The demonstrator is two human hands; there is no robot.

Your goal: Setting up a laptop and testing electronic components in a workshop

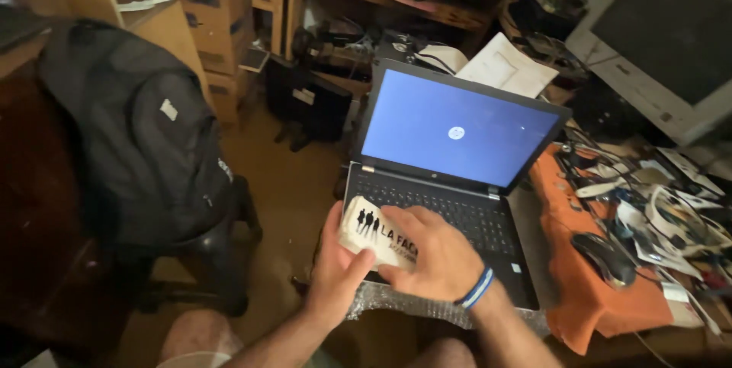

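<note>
In a cluttered workshop, both hands, left hand (335,265) and right hand (431,250), grip a cream card (375,236) over the open laptop (450,162)'s keyboard, tilted for reading.

The room is dim and looks warm and brownish. The brightest thing is the blue laptop screen (460,129), just above the two hands (396,257) and the card (379,237) they hold. It glows but gives no harsh glare. Soft light falls on the hands and card, so they show clearly. Left of the grip, the black bag (141,139) and the floor under it sink into deep shadow. Far right, the clutter by the mouse (604,256) is a bit soft. Lines bend near the edges and the corners go dark.
</note>
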